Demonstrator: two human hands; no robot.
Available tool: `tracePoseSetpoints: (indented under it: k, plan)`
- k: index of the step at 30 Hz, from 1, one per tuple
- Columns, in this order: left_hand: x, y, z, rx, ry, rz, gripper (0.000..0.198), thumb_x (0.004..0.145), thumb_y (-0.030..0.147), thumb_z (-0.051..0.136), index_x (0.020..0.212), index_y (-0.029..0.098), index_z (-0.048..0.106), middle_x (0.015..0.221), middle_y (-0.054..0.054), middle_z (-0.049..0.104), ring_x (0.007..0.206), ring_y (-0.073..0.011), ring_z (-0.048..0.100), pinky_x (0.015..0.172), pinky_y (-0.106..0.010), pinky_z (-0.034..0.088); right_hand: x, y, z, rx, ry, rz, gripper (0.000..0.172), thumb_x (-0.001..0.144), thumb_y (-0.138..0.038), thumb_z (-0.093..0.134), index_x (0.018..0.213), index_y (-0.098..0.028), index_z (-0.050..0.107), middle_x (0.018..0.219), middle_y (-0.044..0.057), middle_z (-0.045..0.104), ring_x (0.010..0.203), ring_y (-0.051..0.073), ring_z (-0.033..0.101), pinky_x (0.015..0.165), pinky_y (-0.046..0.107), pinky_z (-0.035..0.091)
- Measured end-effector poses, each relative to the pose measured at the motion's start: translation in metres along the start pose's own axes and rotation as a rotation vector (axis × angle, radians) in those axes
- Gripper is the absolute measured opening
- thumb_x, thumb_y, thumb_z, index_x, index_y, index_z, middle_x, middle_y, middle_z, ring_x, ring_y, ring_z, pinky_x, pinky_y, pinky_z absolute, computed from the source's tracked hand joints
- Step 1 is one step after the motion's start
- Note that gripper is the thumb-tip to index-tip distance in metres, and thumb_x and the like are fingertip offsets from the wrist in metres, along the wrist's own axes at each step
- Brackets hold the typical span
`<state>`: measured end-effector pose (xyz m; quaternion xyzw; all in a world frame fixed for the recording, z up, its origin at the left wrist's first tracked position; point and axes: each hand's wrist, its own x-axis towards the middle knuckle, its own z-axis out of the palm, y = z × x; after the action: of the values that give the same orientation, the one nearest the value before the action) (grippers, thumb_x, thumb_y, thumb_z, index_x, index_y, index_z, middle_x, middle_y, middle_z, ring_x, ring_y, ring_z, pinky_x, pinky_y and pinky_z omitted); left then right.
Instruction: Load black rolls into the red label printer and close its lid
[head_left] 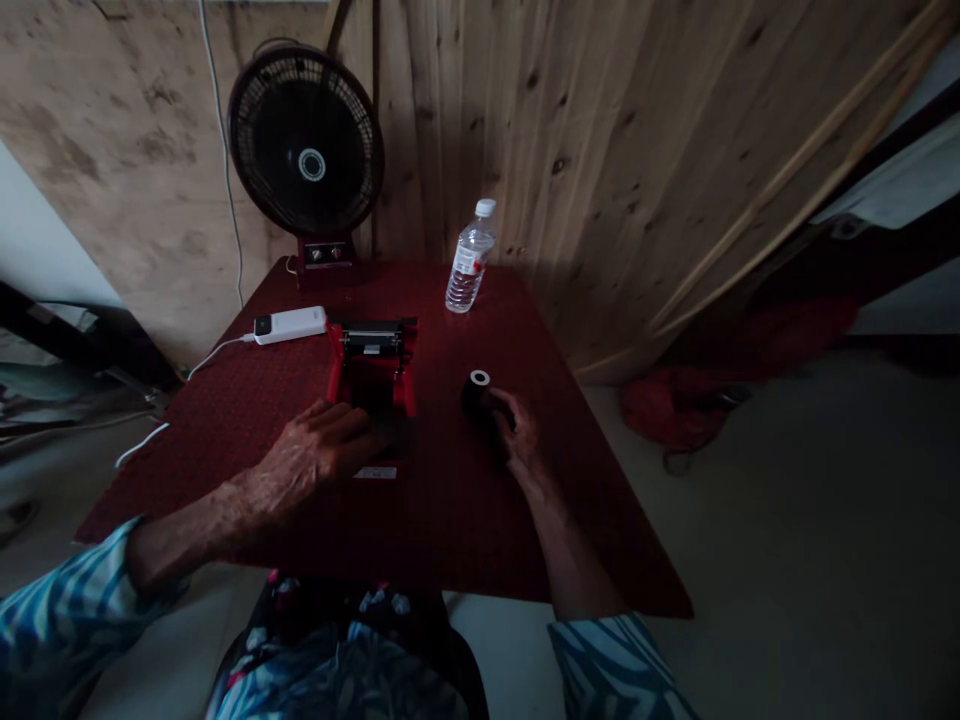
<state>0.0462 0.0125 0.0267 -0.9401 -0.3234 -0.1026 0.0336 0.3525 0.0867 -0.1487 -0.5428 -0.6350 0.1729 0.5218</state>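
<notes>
A red and black device with its top part raised [373,345] stands on the dark red table [465,530]. My left hand [326,445] rests over its lower left side, fingers bent toward its dark middle; what they hold, if anything, is hidden. To the right of the device, my right hand [517,430] has its thumb and fingers around a small black roll [476,398] with a white ring on its upper end. The roll is close to the tabletop; I cannot tell whether it touches it. A white label shows at the device's near edge.
A dark fan [306,150] stands at the table's back left. Right of it is a clear plastic bottle [470,260] with a white cap. A white power bank [291,325] with a cable lies left of the device. A wooden wall rises behind.
</notes>
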Motion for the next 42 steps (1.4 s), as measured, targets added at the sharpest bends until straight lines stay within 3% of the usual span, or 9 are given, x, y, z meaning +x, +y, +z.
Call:
tracePoseSetpoints:
  k: [4,7,11,19,22,27,31,35,42]
  plan:
    - [-0.008,0.004,0.006,0.073,0.074,0.004,0.023,0.091,0.013,0.052,0.108,0.018,0.067,0.089,-0.007,0.066,0.079,-0.0208,0.059,0.069,-0.034,0.042,0.001,0.0,-0.003,-0.024,0.087,0.052,0.032,0.085,-0.033,0.047,0.109,-0.021,0.064,0.109,0.011,0.069,0.104,0.026,0.064,0.095,0.049,0.049]
    - [-0.021,0.006,0.018,0.091,0.121,-0.016,0.027,0.092,0.018,0.053,0.116,0.018,0.065,0.099,-0.009,0.068,0.088,-0.0233,0.06,0.075,-0.036,0.044,0.004,-0.004,-0.012,-0.032,0.288,0.093,0.032,0.088,-0.036,0.046,0.112,-0.021,0.061,0.107,0.011,0.069,0.1,0.024,0.065,0.093,0.046,0.051]
    - [-0.04,0.013,0.033,0.119,0.202,-0.036,0.034,0.097,0.014,0.042,0.127,0.017,0.058,0.117,-0.011,0.068,0.104,-0.0234,0.06,0.083,-0.036,0.043,0.012,-0.029,-0.02,-0.047,0.435,0.056,0.031,0.091,-0.036,0.046,0.113,-0.022,0.06,0.107,0.011,0.07,0.099,0.022,0.067,0.09,0.042,0.053]
    - [-0.046,0.022,0.054,0.037,0.334,-0.093,0.038,0.096,0.01,0.039,0.131,0.012,0.056,0.123,-0.012,0.066,0.115,-0.0237,0.056,0.095,-0.038,0.037,0.058,-0.144,0.02,-0.033,-0.015,-0.391,0.031,0.097,-0.037,0.042,0.12,-0.025,0.059,0.118,0.008,0.068,0.112,0.023,0.063,0.1,0.043,0.05]
    - [-0.046,0.023,0.055,0.024,0.312,-0.117,0.039,0.096,0.011,0.04,0.132,0.014,0.055,0.124,-0.011,0.066,0.116,-0.0236,0.056,0.095,-0.038,0.039,0.083,-0.154,0.046,-0.011,-0.038,-0.464,0.035,0.098,-0.042,0.04,0.122,-0.024,0.057,0.121,0.009,0.065,0.116,0.022,0.06,0.103,0.044,0.048]
    - [-0.049,0.023,0.059,-0.019,0.263,-0.152,0.044,0.095,0.015,0.041,0.138,0.017,0.052,0.127,-0.012,0.064,0.119,-0.0242,0.054,0.1,-0.04,0.04,0.103,-0.141,0.07,0.035,-0.127,-0.363,0.04,0.098,-0.047,0.034,0.108,-0.021,0.063,0.108,0.011,0.068,0.105,0.022,0.065,0.095,0.04,0.052]
    - [-0.05,0.022,0.072,-0.033,0.268,-0.188,0.047,0.095,0.016,0.04,0.141,0.021,0.05,0.128,-0.011,0.064,0.119,-0.0244,0.053,0.102,-0.041,0.039,0.084,-0.15,0.055,0.06,-0.193,-0.398,0.036,0.099,-0.043,0.035,0.095,-0.023,0.065,0.095,0.006,0.071,0.095,0.019,0.067,0.089,0.034,0.054]
    - [-0.049,0.024,0.077,-0.04,0.338,-0.178,0.045,0.096,0.017,0.037,0.139,0.019,0.051,0.127,-0.012,0.064,0.121,-0.024,0.052,0.104,-0.041,0.036,0.041,-0.162,0.033,0.023,-0.223,-0.457,0.029,0.101,-0.031,0.038,0.095,-0.022,0.065,0.095,0.006,0.07,0.093,0.017,0.067,0.086,0.031,0.054]
    - [-0.049,0.025,0.075,-0.054,0.387,-0.182,0.044,0.099,0.017,0.033,0.139,0.018,0.05,0.128,-0.012,0.064,0.124,-0.024,0.051,0.108,-0.043,0.033,-0.013,-0.148,0.028,-0.133,-0.217,-0.514,0.033,0.099,-0.028,0.04,0.129,-0.025,0.055,0.118,0.009,0.068,0.115,0.023,0.062,0.098,0.042,0.05]
